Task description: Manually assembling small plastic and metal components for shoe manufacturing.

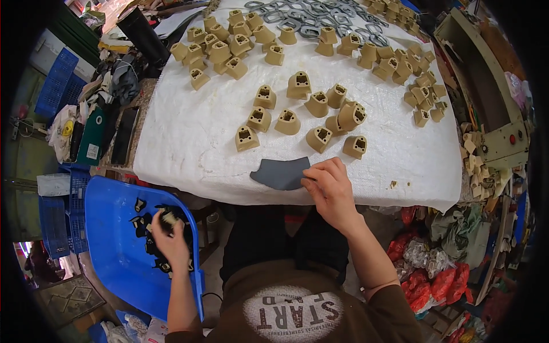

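Note:
My right hand point(330, 186) is at the front edge of the white-covered table, thumb and fingers pinching the right end of a dark grey curved flat sheet point(280, 174). That sheet lies on the cover. To the left, my left hand point(171, 243) is over a blue plastic tub point(114, 260), its fingers closed on a small tan-and-black piece point(169, 218) blurred by motion. Several black-wrapped tan pieces point(150, 246) lie inside the tub below it. Beyond the sheet, several tan hollow blocks point(287, 122) with holes in their tops stand on the table.
More tan blocks point(219, 52) crowd the table's far left, with others point(423, 94) along the right. Grey metal-looking rings point(309, 20) are heaped at the back. A smartphone point(124, 136) lies left of the cover. Red plastic bags point(443, 286) sit on the floor at right.

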Motion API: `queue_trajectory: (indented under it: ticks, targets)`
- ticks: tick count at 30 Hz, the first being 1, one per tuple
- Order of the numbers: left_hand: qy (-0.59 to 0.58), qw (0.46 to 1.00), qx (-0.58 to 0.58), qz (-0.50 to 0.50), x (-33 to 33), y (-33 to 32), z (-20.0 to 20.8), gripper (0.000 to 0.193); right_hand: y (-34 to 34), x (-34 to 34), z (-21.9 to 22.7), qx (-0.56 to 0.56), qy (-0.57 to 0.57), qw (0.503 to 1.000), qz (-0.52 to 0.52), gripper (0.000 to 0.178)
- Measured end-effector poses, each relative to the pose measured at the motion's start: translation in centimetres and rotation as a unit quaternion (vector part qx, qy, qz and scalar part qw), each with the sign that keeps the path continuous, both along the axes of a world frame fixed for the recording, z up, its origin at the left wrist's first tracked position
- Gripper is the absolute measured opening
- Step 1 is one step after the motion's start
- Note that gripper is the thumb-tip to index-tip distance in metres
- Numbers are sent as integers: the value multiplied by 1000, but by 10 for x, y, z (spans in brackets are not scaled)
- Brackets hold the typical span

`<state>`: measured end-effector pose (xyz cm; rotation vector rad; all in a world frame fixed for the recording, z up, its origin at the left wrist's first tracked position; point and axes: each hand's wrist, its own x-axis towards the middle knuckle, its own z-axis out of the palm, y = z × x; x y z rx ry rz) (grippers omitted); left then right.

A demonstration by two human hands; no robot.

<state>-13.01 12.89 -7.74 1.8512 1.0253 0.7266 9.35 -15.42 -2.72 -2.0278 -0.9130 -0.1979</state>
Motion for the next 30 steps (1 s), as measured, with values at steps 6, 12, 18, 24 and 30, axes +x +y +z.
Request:
queue_trajectory:
  ticks: [6, 12, 18, 24, 30]
  targets:
    - [427, 867, 161, 198, -84, 34, -22, 54, 10, 2, 6, -74, -49, 996, 20, 21]
    - [135, 967, 216, 17, -7, 9, 7, 44, 24, 5, 1, -132, -88, 987, 35, 15]
    - [-93, 964, 104, -225, 87, -61, 44, 25, 31, 3, -1, -128, -15, 992, 17, 8]
    - [-140, 912, 145, -357, 120, -96, 54, 25, 33, 6, -1, -119, 20, 993, 3, 5]
    - [-52, 861, 284, -418, 133, -117, 40, 35, 30, 7, -13, -12, 82, 996, -29, 4]
